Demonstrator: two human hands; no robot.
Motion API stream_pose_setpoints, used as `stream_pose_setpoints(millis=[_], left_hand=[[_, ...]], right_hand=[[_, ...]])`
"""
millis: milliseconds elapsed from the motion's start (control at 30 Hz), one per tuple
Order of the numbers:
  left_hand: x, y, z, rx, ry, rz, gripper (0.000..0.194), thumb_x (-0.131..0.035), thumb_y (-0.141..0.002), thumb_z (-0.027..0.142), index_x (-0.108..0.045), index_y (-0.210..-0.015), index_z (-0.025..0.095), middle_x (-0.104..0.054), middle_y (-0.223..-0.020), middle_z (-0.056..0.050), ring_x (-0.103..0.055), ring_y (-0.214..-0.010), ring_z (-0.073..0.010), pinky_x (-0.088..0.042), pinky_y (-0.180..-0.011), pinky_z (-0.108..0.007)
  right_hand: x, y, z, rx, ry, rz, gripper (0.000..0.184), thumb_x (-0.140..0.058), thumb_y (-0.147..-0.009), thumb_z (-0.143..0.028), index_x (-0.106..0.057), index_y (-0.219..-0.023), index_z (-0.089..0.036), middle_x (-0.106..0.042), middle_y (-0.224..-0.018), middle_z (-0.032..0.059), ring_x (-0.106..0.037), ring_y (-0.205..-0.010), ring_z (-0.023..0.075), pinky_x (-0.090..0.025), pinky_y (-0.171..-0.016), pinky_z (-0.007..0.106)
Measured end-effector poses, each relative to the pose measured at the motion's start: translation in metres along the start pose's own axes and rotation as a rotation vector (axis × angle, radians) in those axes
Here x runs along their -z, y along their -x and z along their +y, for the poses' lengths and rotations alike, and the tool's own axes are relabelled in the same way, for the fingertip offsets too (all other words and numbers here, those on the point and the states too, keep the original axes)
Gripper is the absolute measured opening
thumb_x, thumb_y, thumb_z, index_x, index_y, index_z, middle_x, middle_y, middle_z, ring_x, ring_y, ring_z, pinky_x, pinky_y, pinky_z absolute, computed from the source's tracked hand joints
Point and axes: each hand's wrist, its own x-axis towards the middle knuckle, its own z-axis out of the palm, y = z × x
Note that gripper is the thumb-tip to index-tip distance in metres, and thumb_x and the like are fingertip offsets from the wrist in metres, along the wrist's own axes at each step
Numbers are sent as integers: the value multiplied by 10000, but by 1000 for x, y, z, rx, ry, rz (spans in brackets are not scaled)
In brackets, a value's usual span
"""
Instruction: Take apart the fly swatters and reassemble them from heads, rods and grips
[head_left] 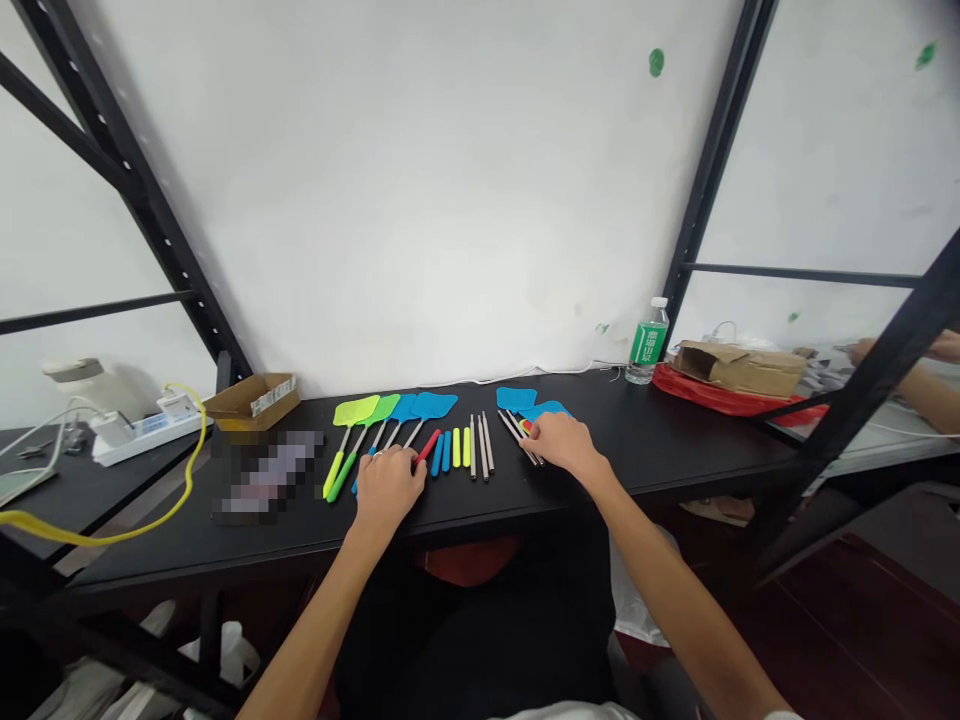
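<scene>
My left hand [390,485] lies palm down, fingers apart, over the lower ends of the blue fly swatters; its thumb side is by a loose red handle [429,446]. Left of it lie a yellow fly swatter [356,410] and a green fly swatter [384,407]. To its right are two loose blue handles [441,454], two yellow handles [461,447] and several metal rods [482,447]. My right hand [561,440] has its fingers bent closed on a metal rod [516,428]. Blue swatter heads [516,399] lie behind it. A small red and yellow piece [526,427] shows by its fingertips.
An open cardboard box [255,400] stands at the left, with a blurred item before it. A yellow cable [196,450] and a white power strip [150,436] lie farther left. A water bottle [649,342] and a torn carton [739,368] are at the right. Black shelf posts [709,150] flank the table.
</scene>
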Motion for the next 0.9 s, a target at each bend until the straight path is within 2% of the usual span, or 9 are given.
stream_pose_setpoints(millis=[200,400,533,700,900], left_hand=[[13,-4,-6,81,35,74,318,-482,-891,332,-756,-928,174,-733,-885,-111,-673,-800,-297,-386,-726,-378],[18,-6,-13,116,156,178,296,-507,-876,359,-756,-906,203,-730,-813,-70,-661,-740,-259,-341,-649,-336],[21,-6,-10,99,257,178,303,-503,-883,380,-754,-899,210,-715,-764,-45,-642,-699,-226,-347,-645,-316],[24,-6,-6,106,328,167,316,-508,-881,408,-758,-877,215,-709,-746,-40,-630,-689,-214,-353,-635,-303],[23,-7,-8,115,352,165,308,-515,-875,410,-760,-869,224,-706,-717,-30,-628,-673,-213,-350,-618,-303]], right_hand=[[-4,0,0,-13,-11,4,198,-630,-808,-353,-738,-756,-195,-711,-808,103,-679,-800,251,-428,-670,299],[-8,0,-6,-7,-62,-19,240,-682,-763,-416,-724,-677,-195,-712,-762,98,-667,-778,249,-418,-655,308],[-14,0,-11,-1,-116,-62,252,-679,-736,-425,-717,-640,-196,-707,-731,92,-657,-755,243,-395,-621,296],[-24,-1,-17,-4,-108,-40,259,-676,-689,-433,-722,-691,-178,-711,-779,105,-645,-747,246,-350,-575,285],[-27,-1,-20,47,-149,-63,308,-583,-792,-386,-641,-565,-186,-663,-653,82,-632,-691,215,-304,-560,281]])
